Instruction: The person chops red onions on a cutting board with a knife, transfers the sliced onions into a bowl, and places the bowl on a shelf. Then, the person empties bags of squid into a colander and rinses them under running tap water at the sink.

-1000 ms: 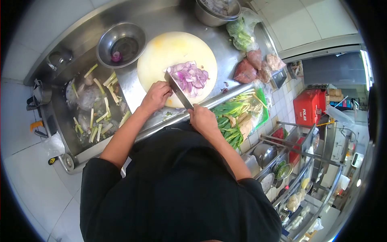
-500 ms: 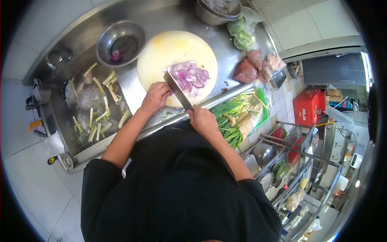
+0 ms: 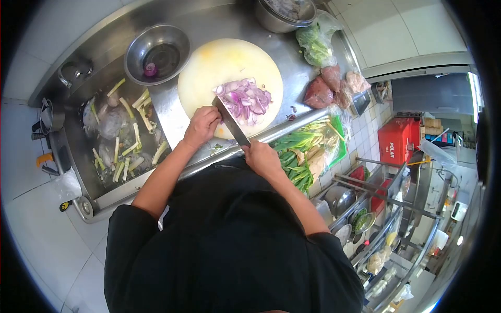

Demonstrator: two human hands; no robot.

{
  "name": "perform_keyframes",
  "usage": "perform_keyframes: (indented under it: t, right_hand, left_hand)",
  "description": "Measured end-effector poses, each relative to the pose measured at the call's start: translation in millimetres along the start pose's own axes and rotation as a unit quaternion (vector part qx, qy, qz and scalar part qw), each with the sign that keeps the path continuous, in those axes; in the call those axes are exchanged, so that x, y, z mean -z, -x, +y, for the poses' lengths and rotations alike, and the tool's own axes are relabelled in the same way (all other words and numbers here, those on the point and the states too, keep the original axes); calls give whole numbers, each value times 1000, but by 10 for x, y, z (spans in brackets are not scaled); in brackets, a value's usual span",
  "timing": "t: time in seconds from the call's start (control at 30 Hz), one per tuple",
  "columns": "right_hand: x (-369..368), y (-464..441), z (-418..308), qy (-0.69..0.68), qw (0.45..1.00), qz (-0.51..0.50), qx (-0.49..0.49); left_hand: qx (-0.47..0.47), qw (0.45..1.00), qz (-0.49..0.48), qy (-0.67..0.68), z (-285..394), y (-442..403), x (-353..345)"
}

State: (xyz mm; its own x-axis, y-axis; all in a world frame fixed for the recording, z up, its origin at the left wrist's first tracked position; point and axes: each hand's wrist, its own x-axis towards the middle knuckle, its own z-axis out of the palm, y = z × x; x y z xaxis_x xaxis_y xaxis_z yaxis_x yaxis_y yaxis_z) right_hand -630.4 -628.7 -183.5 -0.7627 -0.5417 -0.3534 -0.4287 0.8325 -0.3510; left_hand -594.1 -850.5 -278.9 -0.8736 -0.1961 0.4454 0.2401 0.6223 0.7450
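A knife (image 3: 233,121) with a broad dark blade lies across the near part of the round cutting board (image 3: 201,78); my right hand (image 3: 262,158) is closed round its handle. Left of the blade, my left hand (image 3: 204,126) has its fingers curled and pressed together close to the steel. A bit of purple shows at the fingertips, a piece of red onion mostly hidden under them. To the right of the blade, sliced red onion (image 3: 245,100) is heaped on the board.
A steel bowl (image 3: 178,48) with a red onion piece (image 3: 150,69) stands left of the board. The sink (image 3: 99,195) holds cut leek-like stalks. Bagged greens (image 3: 317,41) and bags of reddish meat (image 3: 319,93) lie right. Leafy greens (image 3: 295,161) fill a green crate (image 3: 340,141) below the edge.
The view has shifted very slightly. Both hands and the knife keep nearly the same place on the board, and the onion heap looks much the same.
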Motion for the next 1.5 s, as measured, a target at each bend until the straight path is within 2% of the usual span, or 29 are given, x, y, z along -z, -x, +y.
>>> perform_keyframes:
  t: [0.13, 0.23, 0.33, 0.37, 0.47, 0.57, 0.67, 0.77, 0.87, 0.97, 1.07, 1.17, 1.27, 1.3, 1.37, 1.5]
  right_hand:
    - [-55, -268, -5, -9, 1000, -29, 1]
    - [121, -302, 24, -29, 999, -27, -25]
    - [172, -264, 49, -47, 999, 7, -21]
    - [163, -258, 38, -48, 999, -9, -17]
    - [51, -242, -75, -50, 997, -56, 0]
    - [-145, -227, -65, -47, 996, -74, -6]
    - [-168, -240, 31, -70, 995, -75, -8]
    - [-96, -255, 31, -80, 992, -94, -14]
    - [-85, -293, 65, -89, 991, -99, -14]
    - [-105, -317, 106, -105, 990, -96, -11]
    - [-68, -372, 180, -133, 986, -96, -13]
    - [-5, -411, 274, -127, 987, -65, -77]
    - [4, -418, 414, -154, 981, -50, -104]
    - [90, -364, 355, -124, 987, -44, -92]
    - [126, -247, 249, -95, 993, -15, -72]
    - [64, -90, 78, -81, 995, 16, -55]
  left_hand:
    - [0, 1000, -8, -7, -5, -16, -8]
    - [14, 998, -55, -28, 32, -132, 15]
    - [-18, 1000, 12, -16, 433, -418, 92]
    - [-33, 998, 26, -39, 623, -575, 133]
    - [-15, 980, -13, -196, 604, -917, -68]
    - [179, 911, -252, -274, 168, -1030, -376]
    - [195, 921, -243, -233, 176, -1061, -358]
    - [230, 905, -261, -243, 204, -1074, -365]
    - [198, 908, -280, -242, 194, -1059, -348]
    - [238, 897, -316, -197, 259, -1167, -235]
    - [220, 955, -184, -70, 360, -1173, -86]
    - [81, 996, -44, -11, 441, -1009, 100]
    - [77, 994, -63, -50, 285, -578, 107]
    - [34, 993, -66, -89, 184, -358, 86]
    - [9, 994, -51, -99, 116, -20, 66]
    - [12, 998, 2, -69, 217, 25, 121]
